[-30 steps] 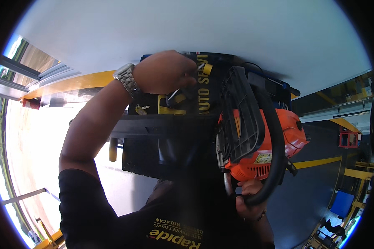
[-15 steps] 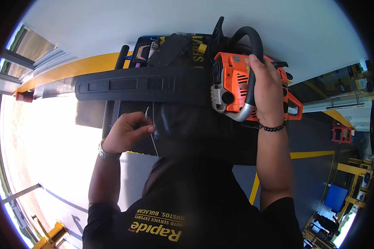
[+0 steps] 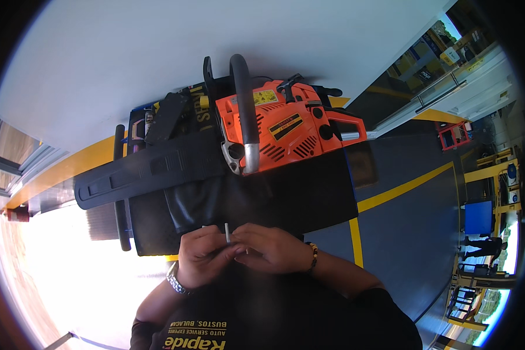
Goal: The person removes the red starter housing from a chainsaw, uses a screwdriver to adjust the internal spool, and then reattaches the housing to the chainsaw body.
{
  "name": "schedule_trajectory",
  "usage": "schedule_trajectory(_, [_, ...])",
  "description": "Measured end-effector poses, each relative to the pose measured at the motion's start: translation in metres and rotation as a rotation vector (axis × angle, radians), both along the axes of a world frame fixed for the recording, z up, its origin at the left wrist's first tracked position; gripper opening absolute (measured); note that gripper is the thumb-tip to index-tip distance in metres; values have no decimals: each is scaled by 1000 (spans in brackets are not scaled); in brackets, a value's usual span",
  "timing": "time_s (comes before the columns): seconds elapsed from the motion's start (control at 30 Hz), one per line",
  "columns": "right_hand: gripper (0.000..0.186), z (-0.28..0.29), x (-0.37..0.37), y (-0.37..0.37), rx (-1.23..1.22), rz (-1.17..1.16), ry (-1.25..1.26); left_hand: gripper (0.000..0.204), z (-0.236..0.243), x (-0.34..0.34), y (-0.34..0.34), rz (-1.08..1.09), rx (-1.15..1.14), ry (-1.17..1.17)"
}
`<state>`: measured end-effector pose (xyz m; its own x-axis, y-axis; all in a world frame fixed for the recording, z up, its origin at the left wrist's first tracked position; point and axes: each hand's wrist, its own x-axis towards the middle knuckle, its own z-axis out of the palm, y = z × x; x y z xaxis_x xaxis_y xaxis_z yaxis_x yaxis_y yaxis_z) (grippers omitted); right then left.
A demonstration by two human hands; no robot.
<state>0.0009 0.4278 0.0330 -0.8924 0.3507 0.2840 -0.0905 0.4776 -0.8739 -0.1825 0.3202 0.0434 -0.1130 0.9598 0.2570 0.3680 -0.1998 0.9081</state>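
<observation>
An orange chainsaw (image 3: 294, 128) with a black front handle lies on a black-topped cart (image 3: 309, 195). Its bar is covered by a black bar cover (image 3: 140, 169) pointing left. Close to my chest, at the cart's near edge, my left hand (image 3: 204, 255) and my right hand (image 3: 274, 248) meet with fingers closed. Between them they pinch a thin whitish rod (image 3: 227, 230), whose short end stands up above the fingertips. Most of the rod is hidden in my fingers. Neither hand touches the saw.
Behind the bar cover, a dark flat item (image 3: 168, 119) and small tools sit in a blue-edged tray. A black cart handle (image 3: 121, 192) stands at the left. A white wall (image 3: 157, 52) rises behind. Far right are a red cart (image 3: 455, 137), a blue panel (image 3: 478, 217) and a person (image 3: 485, 248).
My right hand has let go of the chainsaw's front handle and come down to my left hand. Both now hold the thin rod near my chest. The view has shifted rightward.
</observation>
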Motion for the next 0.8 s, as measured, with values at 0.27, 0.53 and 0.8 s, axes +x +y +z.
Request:
schedule_trajectory(0.27, [17,2,49,12,-292,-345,-58,40,-42,26,19,46,-660,-724])
schedule_trajectory(0.53, [17,-21,79,23,-458,-309,229,38,-72,47,11,-37,-677,-755])
schedule_trajectory(0.8, [10,-4,104,68,-254,-195,160,45,-46,93,47,-86,-248,18])
